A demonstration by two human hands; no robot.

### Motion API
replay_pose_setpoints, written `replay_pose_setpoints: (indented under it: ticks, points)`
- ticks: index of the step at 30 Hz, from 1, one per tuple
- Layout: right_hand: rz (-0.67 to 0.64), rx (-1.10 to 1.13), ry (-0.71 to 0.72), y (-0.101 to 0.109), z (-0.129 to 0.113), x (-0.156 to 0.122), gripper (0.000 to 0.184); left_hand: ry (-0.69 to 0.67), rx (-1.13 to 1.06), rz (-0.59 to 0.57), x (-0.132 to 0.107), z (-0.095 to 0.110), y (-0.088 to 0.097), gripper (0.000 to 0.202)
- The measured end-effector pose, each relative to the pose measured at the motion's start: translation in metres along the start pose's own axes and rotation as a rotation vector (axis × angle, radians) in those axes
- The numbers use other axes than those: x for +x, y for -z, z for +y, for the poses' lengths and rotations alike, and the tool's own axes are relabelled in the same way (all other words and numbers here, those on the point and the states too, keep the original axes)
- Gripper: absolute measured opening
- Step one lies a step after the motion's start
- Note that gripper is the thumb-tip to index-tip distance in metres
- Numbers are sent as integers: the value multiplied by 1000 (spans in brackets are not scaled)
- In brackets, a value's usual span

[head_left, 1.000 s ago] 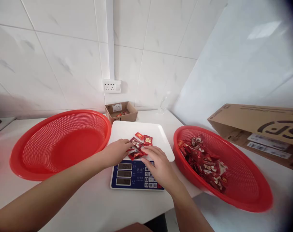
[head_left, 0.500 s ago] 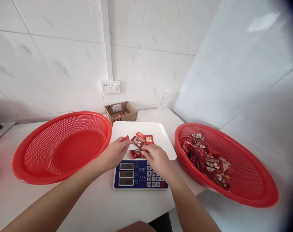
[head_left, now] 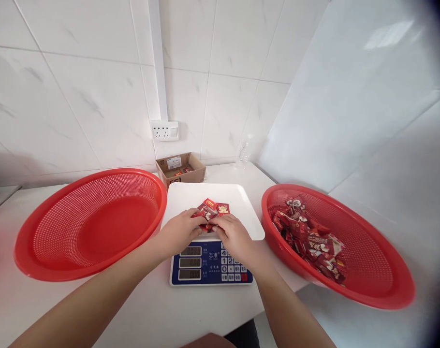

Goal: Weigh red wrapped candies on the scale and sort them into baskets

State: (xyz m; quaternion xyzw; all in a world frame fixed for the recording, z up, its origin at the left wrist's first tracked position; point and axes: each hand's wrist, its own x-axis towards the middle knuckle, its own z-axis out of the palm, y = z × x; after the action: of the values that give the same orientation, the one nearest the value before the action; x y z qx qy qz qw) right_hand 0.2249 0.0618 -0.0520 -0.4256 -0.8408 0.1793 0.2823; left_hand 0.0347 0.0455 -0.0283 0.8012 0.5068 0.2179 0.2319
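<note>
Several small red and brown snack packets [head_left: 207,208] lie in a loose cluster on the white pan [head_left: 183,194] of a digital weighing scale [head_left: 213,276]. My left hand [head_left: 182,231] reaches in from the left, its fingers closed on the near left side of the cluster. From the right, my right hand [head_left: 234,236] pinches the near packets, fingertips close to those of the left. Both hands partly hide the packets between them. A red basket [head_left: 383,261] on the right holds a pile of similar packets [head_left: 317,244].
To the left stands another red perforated basket [head_left: 35,261], its bottom bare. Behind the scale is an open cardboard box [head_left: 191,176] with a few packets inside. A clear plastic bottle [head_left: 244,152] stands near the wall, and a socket [head_left: 165,130] is mounted above the white table [head_left: 133,309].
My left hand has moved right with a red packet and now meets the cluster close to my right hand. The nearest packets are gathered between the fingers. The top display reading has changed.
</note>
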Motion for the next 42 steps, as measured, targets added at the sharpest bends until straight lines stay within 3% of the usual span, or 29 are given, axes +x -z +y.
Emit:
replay_pose_setpoints:
  ticks: [3, 8, 13, 15, 17, 20, 22, 24, 26, 28, 30, 33, 37, 40, 42]
  points:
    - [53, 176, -55, 9, -7, -2, 23, 18, -77, 93, 0, 7, 5, 29]
    - [8, 468, -152, 29, -26, -7, 24, 38, -325, 182, -7, 29, 15, 36]
    - [36, 497, -95, 35, -44, -10, 18, 57, -569, 126, -16, 46, 13, 34]
    - [39, 465, -85, 33, -48, -10, 19, 73, -625, 161, -20, 47, 10, 30]
    - [28, 440, -83, 30, -46, -9, 19, 59, -521, 277, -26, 44, 10, 23]
    - [97, 358, -120, 30, -29, -6, 19, 35, -72, 557, -39, 29, 21, 21]
    - [190, 229, -168, 31, -10, -3, 20, 121, 225, 656, -49, 12, 36, 25]
    - [216, 80, -195, 33, 8, 1, 23, 279, 415, 628, -58, -7, 52, 31]
    - [144, -17, -187, 33, 19, 4, 28, 409, 526, 547, -64, -24, 64, 38]
    - [36, -52, -163, 30, 22, 7, 36, 453, 587, 446, -65, -35, 67, 43]
    - [-50, -78, -147, 26, 21, 9, 44, 425, 612, 366, -61, -37, 62, 44]
    - [-116, -140, -160, 20, 17, 13, 50, 324, 574, 232, -44, -23, 43, 45]
    - [-128, -180, -166, 17, 17, 17, 35, 125, 440, -103, -4, 3, 18, 58]
    - [-136, -205, -173, 18, 15, 17, 24, 49, 419, -200, 31, 9, 10, 69]
    - [-163, -216, -188, 20, 14, 16, 23, 7, 421, -239, 51, 8, 9, 66]
